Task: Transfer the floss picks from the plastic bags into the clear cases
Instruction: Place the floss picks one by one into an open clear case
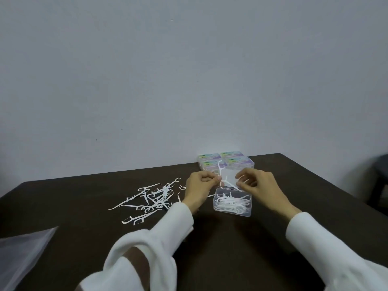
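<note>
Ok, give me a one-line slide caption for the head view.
Both hands, left hand and right hand, hold floss picks above the open clear case; loose picks lie left.

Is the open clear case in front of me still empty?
No, the open clear case already holds a heap of white floss picks, with more picks loose on the table.

Single head view, looking forward-down, close over dark table (210, 248).

Both hands (201, 183) (255, 181) pinch floss picks (225, 179) above open clear case (232, 203).
</note>
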A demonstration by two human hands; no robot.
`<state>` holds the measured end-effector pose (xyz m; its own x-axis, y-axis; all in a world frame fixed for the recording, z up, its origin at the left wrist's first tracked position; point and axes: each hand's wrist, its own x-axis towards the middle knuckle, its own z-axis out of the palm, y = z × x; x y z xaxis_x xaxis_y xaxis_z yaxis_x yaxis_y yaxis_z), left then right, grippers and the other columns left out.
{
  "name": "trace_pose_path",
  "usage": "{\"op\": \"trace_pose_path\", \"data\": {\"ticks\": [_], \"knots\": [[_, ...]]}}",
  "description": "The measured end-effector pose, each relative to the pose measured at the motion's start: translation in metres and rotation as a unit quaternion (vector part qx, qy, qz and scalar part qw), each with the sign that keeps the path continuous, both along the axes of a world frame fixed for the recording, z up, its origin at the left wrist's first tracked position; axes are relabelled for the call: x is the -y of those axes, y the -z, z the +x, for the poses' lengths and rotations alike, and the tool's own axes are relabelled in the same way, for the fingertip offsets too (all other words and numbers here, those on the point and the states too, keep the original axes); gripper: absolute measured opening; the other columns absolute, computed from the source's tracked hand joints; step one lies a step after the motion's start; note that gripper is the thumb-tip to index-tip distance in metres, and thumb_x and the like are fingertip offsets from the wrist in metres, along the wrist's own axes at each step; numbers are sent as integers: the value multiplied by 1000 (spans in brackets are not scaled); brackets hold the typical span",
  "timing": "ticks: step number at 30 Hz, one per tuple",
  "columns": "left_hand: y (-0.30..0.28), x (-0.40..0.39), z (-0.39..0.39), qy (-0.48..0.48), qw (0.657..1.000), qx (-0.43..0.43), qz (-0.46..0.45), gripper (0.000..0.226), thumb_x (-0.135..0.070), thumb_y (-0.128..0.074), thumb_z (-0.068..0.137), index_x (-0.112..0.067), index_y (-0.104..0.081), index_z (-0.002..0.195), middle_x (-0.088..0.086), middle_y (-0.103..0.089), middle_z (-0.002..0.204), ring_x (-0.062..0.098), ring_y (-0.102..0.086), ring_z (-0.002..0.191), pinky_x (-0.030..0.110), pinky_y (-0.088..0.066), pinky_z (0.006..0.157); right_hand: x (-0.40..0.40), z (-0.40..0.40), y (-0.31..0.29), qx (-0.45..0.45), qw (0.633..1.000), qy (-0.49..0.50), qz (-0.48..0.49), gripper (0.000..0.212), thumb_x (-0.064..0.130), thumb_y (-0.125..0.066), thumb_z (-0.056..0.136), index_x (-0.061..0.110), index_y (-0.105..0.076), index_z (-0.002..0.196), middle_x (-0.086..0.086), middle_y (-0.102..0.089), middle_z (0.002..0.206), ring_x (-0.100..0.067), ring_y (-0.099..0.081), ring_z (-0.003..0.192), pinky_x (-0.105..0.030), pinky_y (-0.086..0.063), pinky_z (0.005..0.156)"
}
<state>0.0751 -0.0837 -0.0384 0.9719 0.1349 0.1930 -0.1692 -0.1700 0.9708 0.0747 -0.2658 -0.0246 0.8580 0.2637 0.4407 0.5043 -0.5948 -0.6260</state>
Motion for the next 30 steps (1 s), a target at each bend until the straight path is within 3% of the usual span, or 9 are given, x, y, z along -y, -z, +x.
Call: {"op": "trace_pose_path", "data": {"ticks": [5,10,14,17,20,23,27,30], "knots": [[5,8,-2,14,1000,-17,-13,10,-10,-71,82,-11,-68,73,13,-72,78,14,-67,67,22,-51,72,-3,-2,2,-19,1000,-12,-18,4,19,-67,84,22,-66,84,8,-65,80,-4,-61,73,-7,-47,61],[5,18,-7,21,1000,-15,10,7,-18,-72,82,-12,-71,79,9,-74,83,20,-70,81,37,-54,88,-4,-4,6,-57,998,-24,31,10,23,-69,82,18,-65,88,5,-68,74,-3,-67,68,-10,-51,63],[5,18,-7,-15,996,-8,93,16,-47,-72,74,-31,-71,71,-10,-72,78,12,-67,87,48,-45,95,-8,-4,4,-118,984,-39,131,10,13,-68,83,7,-67,90,2,-72,66,-10,-71,66,-16,-55,62],[0,16,-10,-40,985,-13,169,22,-52,-64,81,-35,-68,68,-16,-69,77,8,-63,91,47,-38,100,-12,-4,1,-134,975,-29,177,9,9,-68,82,7,-66,90,-3,-71,69,-11,-70,62,-19,-56,59],[-3,14,-15,-43,974,-13,224,25,-55,-57,85,-37,-71,77,-19,-64,75,7,-58,93,46,-30,106,-15,-2,-1,-122,980,-6,160,6,13,-68,83,13,-65,88,1,-68,70,-4,-67,59,-12,-51,54],[-2,11,-16,-38,969,-20,243,22,-54,-58,85,-38,-70,77,-20,-62,74,6,-57,94,48,-24,109,-16,-2,-2,-136,981,-12,141,8,11,-70,81,12,-67,88,-3,-68,75,-8,-67,64,-14,-53,56],[-3,4,-16,-57,950,-36,306,25,-56,-56,85,-35,-71,88,-18,-67,90,7,-55,103,49,-14,111,-11,-5,-2,-66,998,2,7,4,13,-71,79,15,-69,83,2,-68,76,-6,-66,72,-13,-52,63],[-3,-6,-16,-56,950,-52,303,29,-59,-53,86,-36,-70,88,-19,-67,96,9,-55,107,48,-14,110,-4,-4,-3,-56,996,-3,-70,4,18,-73,78,17,-69,80,9,-64,71,-5,-62,69,-9,-49,61]]}}
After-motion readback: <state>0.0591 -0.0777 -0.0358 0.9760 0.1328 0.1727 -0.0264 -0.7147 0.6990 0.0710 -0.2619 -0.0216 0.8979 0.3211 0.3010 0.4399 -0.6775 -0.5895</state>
